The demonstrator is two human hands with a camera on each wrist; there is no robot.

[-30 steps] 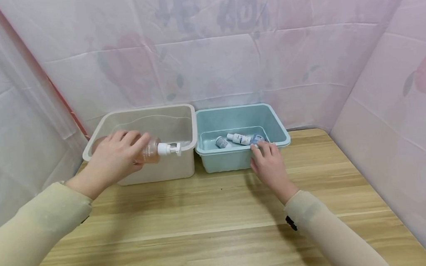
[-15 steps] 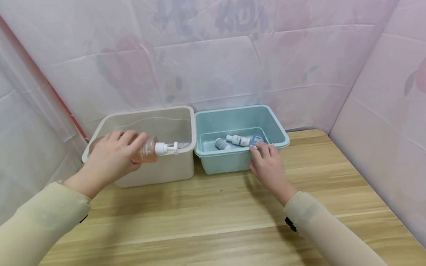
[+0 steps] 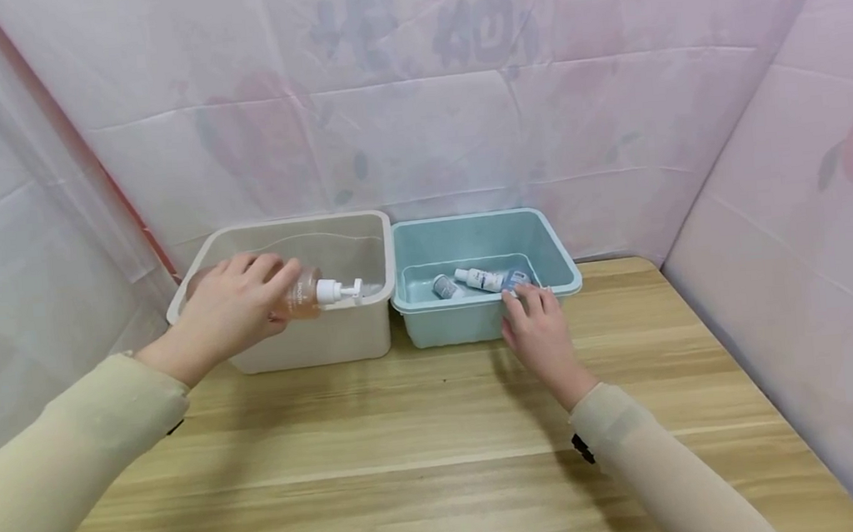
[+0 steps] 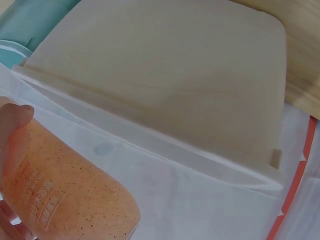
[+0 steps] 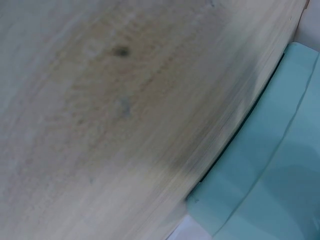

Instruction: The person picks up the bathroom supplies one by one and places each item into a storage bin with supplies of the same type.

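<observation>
On the wooden table (image 3: 440, 432) stand a beige bin (image 3: 365, 246) and, touching it on the right, a teal bin (image 3: 557, 264). The left hand (image 3: 230, 311), arm stretched forward, curls its fingers round an orange pump bottle (image 3: 301, 292) lying sideways over the beige bin (pump pointing right). The right hand (image 3: 540, 332) rests over the teal bin's front rim, fingers nearly straight, tips touching a small bottle (image 3: 515, 279) inside; whether it grips it I cannot tell.

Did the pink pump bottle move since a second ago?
Hardly. The left hand holds the pump bottle lying sideways over the beige bin, its nozzle by the bin's front-right corner just as before; any small shift could be the head camera's.
</observation>
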